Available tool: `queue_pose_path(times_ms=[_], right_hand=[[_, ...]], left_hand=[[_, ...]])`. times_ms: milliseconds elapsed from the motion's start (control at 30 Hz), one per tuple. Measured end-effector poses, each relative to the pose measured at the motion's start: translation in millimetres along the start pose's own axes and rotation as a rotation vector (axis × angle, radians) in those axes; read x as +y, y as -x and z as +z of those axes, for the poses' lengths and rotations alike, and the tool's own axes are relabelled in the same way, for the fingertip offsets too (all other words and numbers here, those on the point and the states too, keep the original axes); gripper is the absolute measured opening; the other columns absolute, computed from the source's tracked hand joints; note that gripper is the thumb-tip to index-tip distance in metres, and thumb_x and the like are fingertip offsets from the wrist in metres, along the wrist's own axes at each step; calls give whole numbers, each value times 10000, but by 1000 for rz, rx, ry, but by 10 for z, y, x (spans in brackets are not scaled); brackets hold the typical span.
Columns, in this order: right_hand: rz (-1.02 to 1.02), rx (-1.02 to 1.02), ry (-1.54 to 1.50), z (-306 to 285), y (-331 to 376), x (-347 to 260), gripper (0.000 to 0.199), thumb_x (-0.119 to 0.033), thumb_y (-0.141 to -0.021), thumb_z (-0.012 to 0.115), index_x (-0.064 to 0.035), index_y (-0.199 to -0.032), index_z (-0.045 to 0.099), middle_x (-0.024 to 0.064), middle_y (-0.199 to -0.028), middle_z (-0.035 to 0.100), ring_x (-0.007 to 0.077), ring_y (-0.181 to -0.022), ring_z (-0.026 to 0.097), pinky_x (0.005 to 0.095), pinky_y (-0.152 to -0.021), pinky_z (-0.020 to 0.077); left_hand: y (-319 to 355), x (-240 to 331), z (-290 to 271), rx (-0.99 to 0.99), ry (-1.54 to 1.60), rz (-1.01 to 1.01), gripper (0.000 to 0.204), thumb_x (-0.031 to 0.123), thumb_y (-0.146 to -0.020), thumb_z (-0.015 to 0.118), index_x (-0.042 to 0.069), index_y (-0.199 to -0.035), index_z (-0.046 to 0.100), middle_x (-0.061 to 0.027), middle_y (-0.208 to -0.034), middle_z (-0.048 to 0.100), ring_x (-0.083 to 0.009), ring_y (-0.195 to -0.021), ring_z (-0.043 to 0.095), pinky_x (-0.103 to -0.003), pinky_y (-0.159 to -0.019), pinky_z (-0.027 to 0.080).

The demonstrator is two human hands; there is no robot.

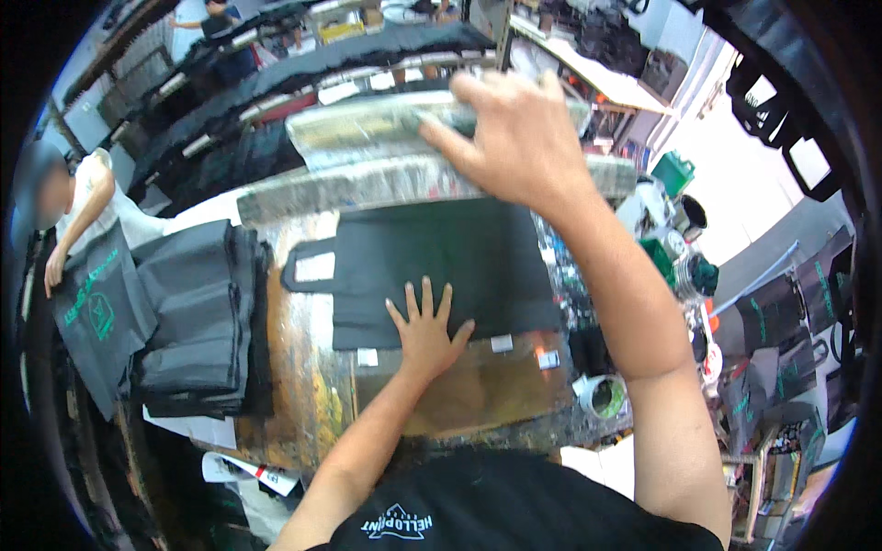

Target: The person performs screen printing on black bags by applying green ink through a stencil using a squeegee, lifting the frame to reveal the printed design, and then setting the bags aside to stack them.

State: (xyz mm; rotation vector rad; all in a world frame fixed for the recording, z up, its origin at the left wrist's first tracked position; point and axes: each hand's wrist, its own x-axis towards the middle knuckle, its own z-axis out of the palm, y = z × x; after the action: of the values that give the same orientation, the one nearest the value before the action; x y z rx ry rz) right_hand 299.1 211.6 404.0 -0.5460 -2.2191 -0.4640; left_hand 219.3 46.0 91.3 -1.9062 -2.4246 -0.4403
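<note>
A black tote bag [459, 266] lies flat on the worktable in front of me, its loop handle [296, 268] pointing left. My left hand [426, 332] presses flat on the bag's near half, fingers spread. Beyond the bag stands a paint-stained, raised printing frame [358, 190] with a long thick lower bar. My right hand [519, 133] is closed over the upper bar [367, 127] of that frame, thumb on the near side and fingers curled over the top. Part of the bar is hidden behind this hand. Small white tabs [501, 343] sit along the bag's near edge.
A pile of black bags [188, 321] lies at the left, where another person [92, 188] handles a bag with a green print. Ink jars [695, 275], a roll of tape [604, 397] and a green container [673, 173] crowd the right side. Printed bags [781, 331] hang at far right.
</note>
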Motion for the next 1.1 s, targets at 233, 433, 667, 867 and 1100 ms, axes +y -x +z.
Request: queue_pose_path(times_ms=[233,433,667,867,1100], right_hand=[[50,-124,-20,-163,-81,-64,551,-569,-955,611,-36,-1008,739,163,-939,733,337,-919,696,512,-924,434],[88,-154,-57,-182,-60,-52,527,-552,-961,606,-39,-996,724,176,-915,722,343,-933,686,514,-937,429],[80,-157,-63,-173,-22,-129,514,-554,-958,612,-49,-966,711,166,-897,707,329,-930,668,510,-932,417],[59,-92,-52,-169,203,-160,474,-529,-943,645,-58,-931,694,142,-857,677,326,-896,650,496,-909,413],[60,-159,-93,-247,808,-443,454,-439,-856,757,-55,-1080,661,135,-950,631,322,-976,598,481,-913,391]], left_hand=[[-4,-11,-59,-7,2,7,862,703,-1006,431,121,-1638,369,-253,-1709,226,-518,-1574,134,-804,-1168,-9],[24,5,-182,21,8,-8,895,726,-1004,410,104,-1645,345,-248,-1718,204,-487,-1589,116,-777,-1188,-24],[15,-695,-706,287,853,-253,802,398,-914,814,21,-1537,479,-232,-1340,668,-297,-1219,658,-460,-1068,498],[-104,-1047,-1926,504,1507,-110,886,161,-906,837,12,-1586,288,-46,-917,657,-119,-803,611,-270,-718,525],[163,-916,-1970,435,1427,-271,643,148,-772,945,-28,-1300,622,-92,-1172,719,-185,-1060,686,-335,-973,534]])
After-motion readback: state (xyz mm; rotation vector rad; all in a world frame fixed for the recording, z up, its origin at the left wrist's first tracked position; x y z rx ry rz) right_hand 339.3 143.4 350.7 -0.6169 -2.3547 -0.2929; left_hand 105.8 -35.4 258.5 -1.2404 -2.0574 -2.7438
